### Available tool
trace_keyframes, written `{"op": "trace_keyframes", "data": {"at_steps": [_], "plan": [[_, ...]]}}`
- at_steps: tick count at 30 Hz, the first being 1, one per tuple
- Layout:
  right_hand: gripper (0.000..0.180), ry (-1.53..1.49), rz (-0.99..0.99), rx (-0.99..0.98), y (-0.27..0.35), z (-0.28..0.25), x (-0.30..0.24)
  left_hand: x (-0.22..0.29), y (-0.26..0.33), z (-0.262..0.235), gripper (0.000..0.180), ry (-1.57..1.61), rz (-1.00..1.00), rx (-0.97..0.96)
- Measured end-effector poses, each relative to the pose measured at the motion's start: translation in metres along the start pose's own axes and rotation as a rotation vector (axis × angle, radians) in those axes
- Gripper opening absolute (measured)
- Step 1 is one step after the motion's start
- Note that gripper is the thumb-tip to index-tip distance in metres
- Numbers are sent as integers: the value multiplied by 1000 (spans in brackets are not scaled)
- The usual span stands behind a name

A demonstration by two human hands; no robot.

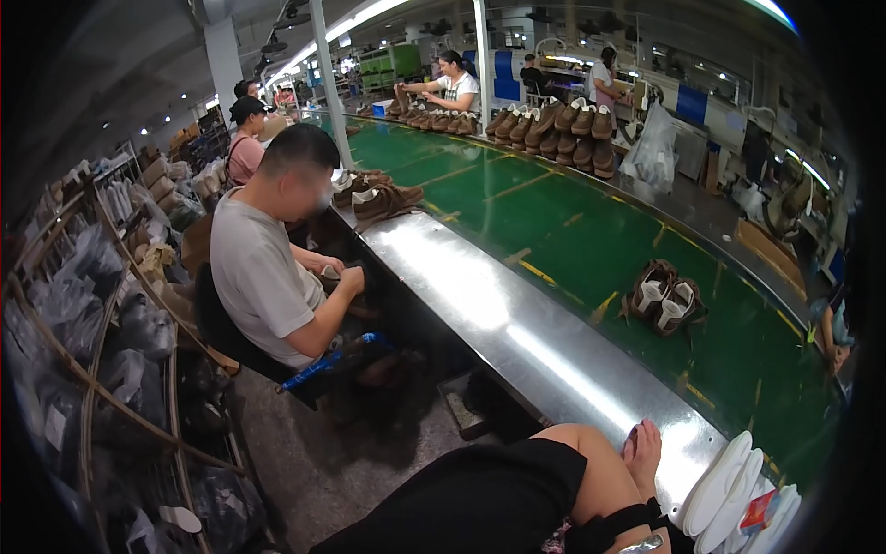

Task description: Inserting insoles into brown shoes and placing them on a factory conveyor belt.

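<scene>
At the lower right, one hand lies with loosely bent fingers on the shiny metal ledge (572, 369) beside the conveyor; it appears to be my right hand (644, 452). I see nothing in it. A bent bare arm with a black sleeve (480, 494) comes in from the lower edge, with dark bands and a watch (643, 545) near its wrist. That seems to be my left arm, and its hand lies outside the picture. Closest to the visible hand are several white shoe-shaped pieces (724, 485), with a small red packet (759, 512) among them.
A pair of brown shoes (664, 297) sits on the green conveyor belt (554, 249). More brown shoes (378, 198) stand on the ledge ahead. To my left a seated co-worker (268, 249) handles a shoe, beside racks of bagged goods (129, 369). Shoes (563, 129) line the far side.
</scene>
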State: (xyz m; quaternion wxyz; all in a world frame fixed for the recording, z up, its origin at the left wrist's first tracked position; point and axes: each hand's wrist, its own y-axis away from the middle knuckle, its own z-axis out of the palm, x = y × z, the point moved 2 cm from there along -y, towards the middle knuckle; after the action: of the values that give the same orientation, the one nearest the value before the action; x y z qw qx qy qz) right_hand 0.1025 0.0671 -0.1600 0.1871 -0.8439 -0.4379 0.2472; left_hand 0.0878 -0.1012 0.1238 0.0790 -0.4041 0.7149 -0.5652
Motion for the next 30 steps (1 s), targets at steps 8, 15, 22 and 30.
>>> {"op": "trace_keyframes", "data": {"at_steps": [8,15,22,30], "plan": [[28,16,-12,15,-3,-1,0,-23,20,-10,27,-118,-134,134],[31,-10,-3,-39,-3,5,-1,-53,50,-23,23,-263,-248,256],[34,14,-84,-26,-16,20,-9,-137,163,-65,18,-601,-682,249],[41,-4,-184,-7,-39,50,-47,-183,260,-72,16,-631,-1023,611]]}}
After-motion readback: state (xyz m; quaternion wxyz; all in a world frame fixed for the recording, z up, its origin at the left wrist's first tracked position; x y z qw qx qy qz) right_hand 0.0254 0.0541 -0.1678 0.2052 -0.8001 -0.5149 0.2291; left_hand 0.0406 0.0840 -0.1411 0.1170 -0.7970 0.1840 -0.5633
